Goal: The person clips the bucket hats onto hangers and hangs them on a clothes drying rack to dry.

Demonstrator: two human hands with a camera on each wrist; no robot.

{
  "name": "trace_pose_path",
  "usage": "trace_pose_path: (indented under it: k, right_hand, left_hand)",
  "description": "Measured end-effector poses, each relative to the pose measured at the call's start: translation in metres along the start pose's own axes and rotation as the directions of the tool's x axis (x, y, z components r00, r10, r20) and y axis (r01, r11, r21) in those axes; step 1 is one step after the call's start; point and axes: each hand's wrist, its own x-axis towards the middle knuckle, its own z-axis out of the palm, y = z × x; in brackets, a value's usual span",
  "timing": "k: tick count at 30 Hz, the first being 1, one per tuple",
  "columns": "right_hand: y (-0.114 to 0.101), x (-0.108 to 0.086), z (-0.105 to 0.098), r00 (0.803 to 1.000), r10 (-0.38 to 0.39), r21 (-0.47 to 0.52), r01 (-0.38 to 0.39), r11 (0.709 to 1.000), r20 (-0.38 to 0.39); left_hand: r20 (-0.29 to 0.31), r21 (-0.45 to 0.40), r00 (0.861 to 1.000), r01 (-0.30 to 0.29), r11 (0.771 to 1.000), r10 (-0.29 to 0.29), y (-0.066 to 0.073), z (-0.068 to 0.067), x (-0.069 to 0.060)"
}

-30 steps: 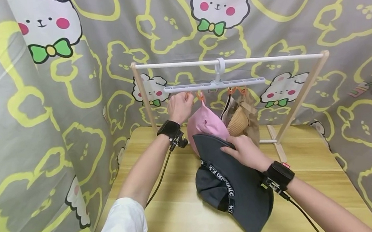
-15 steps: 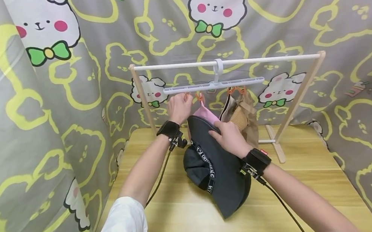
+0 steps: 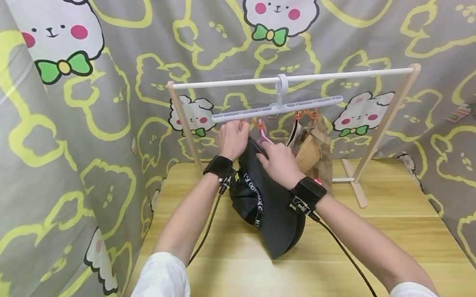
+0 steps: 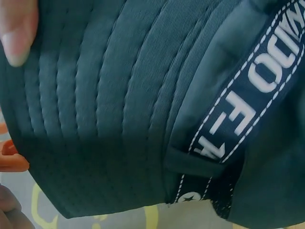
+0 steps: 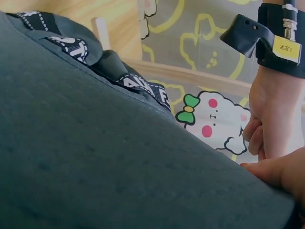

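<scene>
A dark wide-brimmed hat (image 3: 276,202) with a lettered band hangs from my right hand (image 3: 280,163), which pinches the edge of its brim. My left hand (image 3: 233,139) is raised at the left end of the white hanger (image 3: 277,110) and pinches an orange clip, mostly hidden by the fingers. In the left wrist view the orange clip (image 4: 13,158) sits close beside the brim (image 4: 95,86). The right thumb (image 4: 18,36) lies on the brim there. My right thumb (image 5: 271,169) also shows on the brim's edge in the right wrist view.
The hanger hooks on the white rod (image 3: 343,75) of a wooden rack. Orange clips (image 3: 313,114) hold a pink hat (image 3: 264,138), mostly hidden now, a tan woven piece (image 3: 308,154) and a brown item (image 3: 324,159). A patterned curtain (image 3: 131,130) surrounds the wooden table (image 3: 217,286).
My right hand has carried the dark hat up and left, bringing its brim near my left hand and covering the pink hat. The left hand stays at the clip; the hanger tilts slightly.
</scene>
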Motion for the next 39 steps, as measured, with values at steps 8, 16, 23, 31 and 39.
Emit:
trace_pose_path:
  k: [8, 16, 23, 31, 39]
  right_hand:
    - [-0.007, 0.006, 0.004, 1.000, 0.024, -0.013, -0.024, 1.000, -0.017]
    - [-0.004, -0.002, 0.026, 0.985, -0.026, 0.019, 0.030, 0.999, -0.168]
    - [-0.009, 0.005, 0.039, 0.976, 0.005, 0.050, 0.006, 0.999, -0.217]
    - [-0.022, 0.008, 0.051, 0.974, 0.024, 0.029, -0.018, 0.999, -0.226]
    - [-0.039, -0.013, 0.077, 0.984, -0.005, 0.103, 0.024, 0.994, -0.179]
  left_hand:
    - [-0.010, -0.025, 1.000, -0.007, 1.000, 0.007, -0.002, 0.001, -0.001]
    - [-0.032, -0.014, 0.999, -0.018, 1.000, 0.018, -0.005, 0.005, -0.003]
    - [-0.048, -0.035, 0.999, -0.018, 0.999, 0.016, -0.008, 0.003, 0.000]
    - [-0.064, 0.000, 0.998, 0.006, 1.000, -0.006, -0.020, 0.001, 0.002]
    - [-0.056, -0.058, 0.997, 0.040, 0.998, -0.043, -0.034, -0.005, 0.006]
